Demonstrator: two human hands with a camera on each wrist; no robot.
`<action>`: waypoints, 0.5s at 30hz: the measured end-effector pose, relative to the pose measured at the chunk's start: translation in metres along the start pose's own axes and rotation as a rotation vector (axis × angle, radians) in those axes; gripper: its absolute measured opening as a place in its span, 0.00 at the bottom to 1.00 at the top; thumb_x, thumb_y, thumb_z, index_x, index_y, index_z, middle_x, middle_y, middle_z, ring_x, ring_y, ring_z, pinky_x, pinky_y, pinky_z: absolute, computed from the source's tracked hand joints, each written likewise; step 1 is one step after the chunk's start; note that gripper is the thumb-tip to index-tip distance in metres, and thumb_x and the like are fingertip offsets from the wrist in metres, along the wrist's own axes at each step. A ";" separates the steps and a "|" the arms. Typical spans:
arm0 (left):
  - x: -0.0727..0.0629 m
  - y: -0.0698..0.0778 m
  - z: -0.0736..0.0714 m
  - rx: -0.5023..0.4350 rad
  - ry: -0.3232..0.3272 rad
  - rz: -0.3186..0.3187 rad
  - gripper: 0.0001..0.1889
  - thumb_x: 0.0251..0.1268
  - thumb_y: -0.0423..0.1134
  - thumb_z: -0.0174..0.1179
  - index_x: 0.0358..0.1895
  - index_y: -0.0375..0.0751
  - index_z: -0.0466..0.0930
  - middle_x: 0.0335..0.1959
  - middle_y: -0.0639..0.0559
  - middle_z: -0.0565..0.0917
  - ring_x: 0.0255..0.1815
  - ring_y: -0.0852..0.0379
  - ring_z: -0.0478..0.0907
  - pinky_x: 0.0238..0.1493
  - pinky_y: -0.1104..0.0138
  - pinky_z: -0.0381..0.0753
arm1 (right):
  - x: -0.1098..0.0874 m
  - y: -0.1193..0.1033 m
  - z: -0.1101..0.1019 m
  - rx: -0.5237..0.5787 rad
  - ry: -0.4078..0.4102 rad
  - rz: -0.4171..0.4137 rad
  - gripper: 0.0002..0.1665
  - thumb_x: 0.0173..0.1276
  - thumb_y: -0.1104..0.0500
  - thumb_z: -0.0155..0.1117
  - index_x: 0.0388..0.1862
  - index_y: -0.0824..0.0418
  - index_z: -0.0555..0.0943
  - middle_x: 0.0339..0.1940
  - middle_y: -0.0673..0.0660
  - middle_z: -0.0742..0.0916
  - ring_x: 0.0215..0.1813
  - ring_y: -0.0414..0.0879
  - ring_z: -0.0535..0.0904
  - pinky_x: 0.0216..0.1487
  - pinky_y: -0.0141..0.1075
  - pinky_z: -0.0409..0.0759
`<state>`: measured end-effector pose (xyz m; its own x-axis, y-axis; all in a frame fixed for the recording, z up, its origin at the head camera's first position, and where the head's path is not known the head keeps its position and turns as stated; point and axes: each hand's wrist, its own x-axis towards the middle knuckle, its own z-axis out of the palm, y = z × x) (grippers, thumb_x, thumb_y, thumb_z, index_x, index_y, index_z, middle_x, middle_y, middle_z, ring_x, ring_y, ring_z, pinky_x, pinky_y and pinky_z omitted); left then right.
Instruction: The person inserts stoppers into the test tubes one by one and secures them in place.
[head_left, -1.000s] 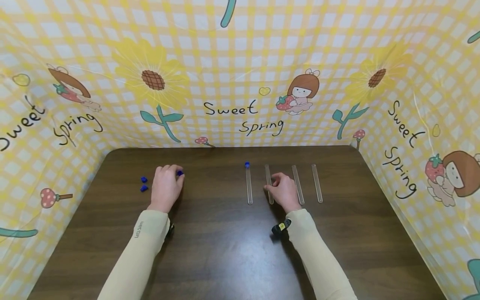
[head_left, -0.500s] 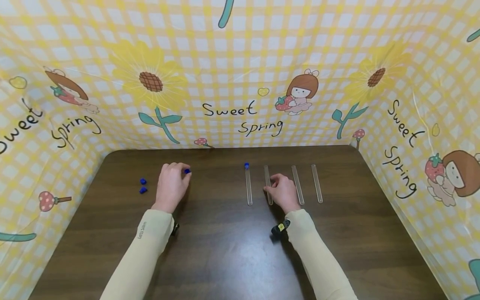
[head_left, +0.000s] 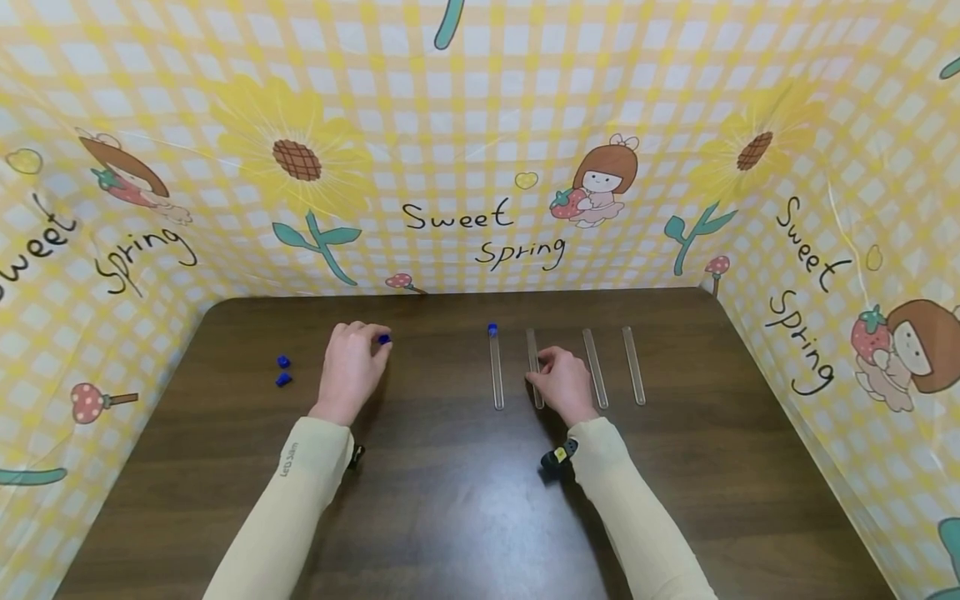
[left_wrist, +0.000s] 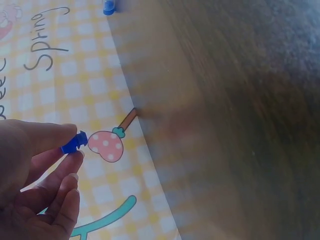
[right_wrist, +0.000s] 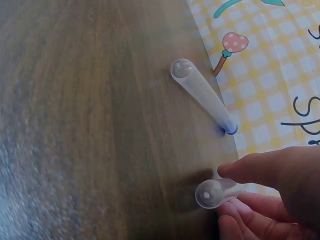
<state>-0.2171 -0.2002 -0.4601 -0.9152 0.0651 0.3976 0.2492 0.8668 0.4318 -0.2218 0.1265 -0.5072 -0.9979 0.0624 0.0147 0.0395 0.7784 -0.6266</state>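
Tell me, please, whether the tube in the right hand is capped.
Uncapped: in the head view, the tube shows no blue at its far end.

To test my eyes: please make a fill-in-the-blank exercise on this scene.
The left hand pinches a cap coloured ____.
The right hand holds one of ____ test tubes.
In the head view, the capped test tube lies to the ____ of the other three.
Exactly ____ loose caps lie on the table.

Missing words: blue; four; left; two.

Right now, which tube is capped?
The leftmost tube in the head view: a blue cap sits on its far end. The other three tubes, including the one the right hand grips, show no cap.
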 end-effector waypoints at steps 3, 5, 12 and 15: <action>0.001 0.001 0.000 -0.001 -0.008 0.001 0.10 0.66 0.33 0.69 0.48 0.32 0.87 0.42 0.38 0.85 0.44 0.41 0.74 0.46 0.51 0.76 | 0.001 0.000 0.000 0.003 0.003 -0.007 0.24 0.62 0.56 0.78 0.54 0.64 0.84 0.26 0.50 0.84 0.30 0.46 0.79 0.41 0.46 0.78; 0.001 0.002 0.000 -0.003 -0.008 0.006 0.11 0.66 0.33 0.69 0.48 0.32 0.87 0.42 0.38 0.85 0.44 0.41 0.74 0.46 0.51 0.76 | 0.001 0.000 0.001 0.005 0.009 -0.009 0.23 0.62 0.57 0.78 0.53 0.64 0.85 0.26 0.49 0.84 0.30 0.46 0.79 0.41 0.46 0.78; 0.002 0.005 0.003 -0.016 0.006 0.015 0.11 0.64 0.31 0.70 0.47 0.32 0.87 0.42 0.39 0.85 0.43 0.42 0.74 0.43 0.52 0.76 | 0.001 0.000 0.000 0.035 -0.002 0.021 0.23 0.62 0.58 0.77 0.55 0.63 0.84 0.26 0.50 0.84 0.28 0.46 0.78 0.38 0.43 0.78; 0.002 0.007 0.004 -0.026 0.005 0.016 0.10 0.64 0.30 0.70 0.47 0.32 0.87 0.42 0.38 0.84 0.42 0.42 0.73 0.43 0.52 0.76 | 0.001 0.000 0.000 0.051 -0.008 0.036 0.23 0.63 0.58 0.76 0.56 0.63 0.84 0.26 0.50 0.83 0.28 0.46 0.77 0.35 0.42 0.77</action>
<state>-0.2187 -0.1913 -0.4597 -0.9096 0.0760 0.4085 0.2718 0.8525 0.4466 -0.2228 0.1265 -0.5070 -0.9963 0.0843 -0.0145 0.0726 0.7430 -0.6654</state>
